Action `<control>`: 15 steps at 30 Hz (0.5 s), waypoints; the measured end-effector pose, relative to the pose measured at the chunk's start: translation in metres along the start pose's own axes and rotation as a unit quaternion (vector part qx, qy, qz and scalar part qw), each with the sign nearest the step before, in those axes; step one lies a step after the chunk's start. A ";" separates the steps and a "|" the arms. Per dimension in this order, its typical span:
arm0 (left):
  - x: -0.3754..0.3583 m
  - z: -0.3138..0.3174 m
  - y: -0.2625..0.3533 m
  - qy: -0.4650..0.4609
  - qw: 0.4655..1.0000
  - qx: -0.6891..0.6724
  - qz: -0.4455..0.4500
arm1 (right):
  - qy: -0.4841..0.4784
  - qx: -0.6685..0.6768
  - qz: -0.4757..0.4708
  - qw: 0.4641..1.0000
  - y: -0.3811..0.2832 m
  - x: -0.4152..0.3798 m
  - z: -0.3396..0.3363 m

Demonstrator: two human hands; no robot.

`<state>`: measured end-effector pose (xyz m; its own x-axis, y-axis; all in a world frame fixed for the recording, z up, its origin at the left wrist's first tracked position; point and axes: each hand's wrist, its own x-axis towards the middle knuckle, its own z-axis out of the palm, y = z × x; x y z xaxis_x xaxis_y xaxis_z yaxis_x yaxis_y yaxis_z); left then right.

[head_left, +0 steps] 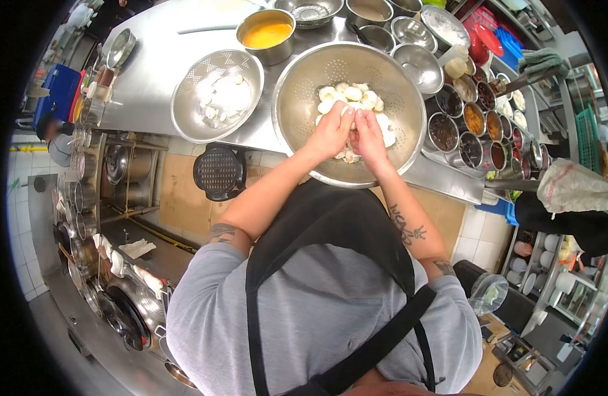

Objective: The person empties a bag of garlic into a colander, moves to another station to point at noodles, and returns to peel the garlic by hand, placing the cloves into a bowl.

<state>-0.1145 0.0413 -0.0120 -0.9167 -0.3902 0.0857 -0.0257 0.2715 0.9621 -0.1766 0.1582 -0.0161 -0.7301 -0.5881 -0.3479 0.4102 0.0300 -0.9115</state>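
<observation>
Both hands meet over the large perforated steel colander (292, 125), fingertips pressed together. My left hand (330, 134) is closed at the near middle of the bowl. Close against it, my right hand (368, 140) is closed too. Between them they grip a piece of garlic, mostly hidden by the fingers. Whitish garlic bulbs (350, 94) are heaped just beyond the hands, with some loose skins below them. A smaller colander (185, 99) to the left holds several pale peeled cloves (215, 112).
A steel pot of yellow-orange liquid (267, 33) stands behind the colanders. Steel bowls (417, 68) crowd the back right. Several containers of condiments (474, 119) line the right side. A black stool (219, 171) is below the table's front edge.
</observation>
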 end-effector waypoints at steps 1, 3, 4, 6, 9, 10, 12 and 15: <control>-0.001 0.002 -0.002 0.021 0.999 -0.007 0.027 | 0.012 -0.039 -0.010 0.999 -0.002 0.001 0.002; -0.004 0.006 -0.005 0.031 0.997 0.025 0.066 | 0.037 -0.116 -0.028 0.992 -0.005 0.002 0.006; -0.006 0.007 -0.006 0.036 0.995 0.041 0.085 | 0.050 -0.117 -0.069 0.989 -0.005 0.001 0.012; -0.004 0.013 -0.007 0.068 0.993 -0.004 0.099 | 0.077 -0.120 -0.152 0.978 -0.008 0.000 0.024; 0.000 0.016 -0.002 0.081 0.993 -0.035 0.078 | 0.085 -0.153 -0.185 0.967 -0.007 0.005 0.017; 0.001 0.016 0.002 0.081 0.994 -0.038 0.063 | 0.093 -0.163 -0.194 0.963 -0.008 0.007 0.015; 0.004 0.015 0.006 0.076 0.995 -0.039 0.050 | 0.111 -0.182 -0.208 0.955 -0.005 0.011 0.015; 0.011 0.017 -0.002 0.066 0.992 -0.104 -0.002 | 0.122 -0.198 -0.235 0.944 0.000 0.016 0.014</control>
<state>-0.1312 0.0509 -0.0176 -0.8561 -0.5068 0.1013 0.0656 0.0878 0.9940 -0.1805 0.1370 -0.0189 -0.9048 -0.4088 0.1191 -0.1911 0.1398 -0.9716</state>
